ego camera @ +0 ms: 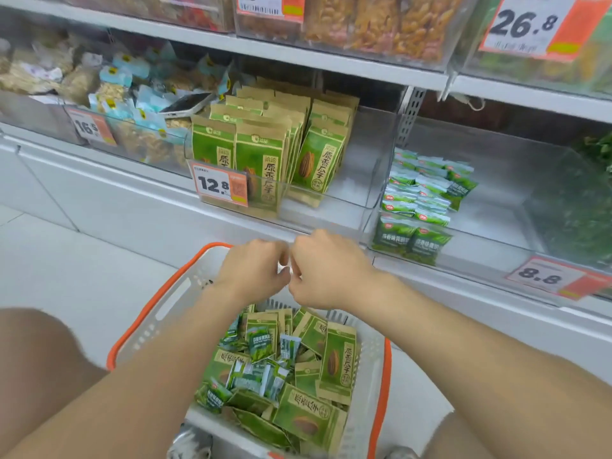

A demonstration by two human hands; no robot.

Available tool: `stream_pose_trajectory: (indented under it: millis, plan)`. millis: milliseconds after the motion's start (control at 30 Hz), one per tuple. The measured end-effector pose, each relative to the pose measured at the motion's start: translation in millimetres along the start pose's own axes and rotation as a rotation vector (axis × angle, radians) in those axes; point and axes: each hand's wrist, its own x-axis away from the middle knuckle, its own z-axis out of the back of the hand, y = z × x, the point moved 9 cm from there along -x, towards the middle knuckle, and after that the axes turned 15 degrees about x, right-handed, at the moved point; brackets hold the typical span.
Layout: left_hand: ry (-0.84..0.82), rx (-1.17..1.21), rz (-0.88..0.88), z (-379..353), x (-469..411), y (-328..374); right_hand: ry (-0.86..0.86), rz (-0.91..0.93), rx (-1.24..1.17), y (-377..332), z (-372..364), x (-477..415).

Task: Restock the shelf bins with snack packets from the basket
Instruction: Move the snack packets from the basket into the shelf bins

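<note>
from the head camera we see our left hand (255, 270) and right hand (326, 266) meeting fingertip to fingertip above the basket's (145, 309) far end, fingers curled; we cannot tell whether they pinch anything. snack packets (298, 369) lie heaped in the basket. beyond, the clear shelf bin (351, 203) holds upright seed packets (261, 160).

The left hand (255, 270) and right hand (326, 270) meet, fingers curled toward each other; whether anything is pinched between them cannot be told. The basket (140, 339) runs off the bottom edge, a forearm covering some snack packets (334, 362). The top price tag (265, 5) is cut off above; the 8.8 tag (543, 276) small print is blurred.
</note>
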Motion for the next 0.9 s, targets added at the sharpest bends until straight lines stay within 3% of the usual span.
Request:
stream_pose_trajectory:
  millis: [200,300,467,700,767,900]
  plan:
    - [-0.556,-0.265,0.122,-115.7,36.3,-41.7,-0.264,0.141,0.193,-20.0,-75.5,21.2]
    - [-0.694,-0.325,0.183,-156.5,54.4,-75.9,-0.277,0.177,0.196,-20.1,-85.3,26.6]
    - [-0.720,-0.378,0.225,-189.0,63.9,-111.4,-0.318,0.223,0.200,-15.6,-94.0,30.0]
    - [-0.589,-0.325,0.257,-190.2,45.8,-106.0,-0.342,0.250,0.172,-14.1,-100.1,29.2]
    - [-0.534,-0.246,0.296,-185.1,41.8,-106.3,-0.362,0.251,0.159,-12.8,-99.8,30.3]
    - [-0.354,0.142,0.396,-160.2,30.0,-97.4,-0.409,0.208,0.168,-0.1,-99.9,34.6]
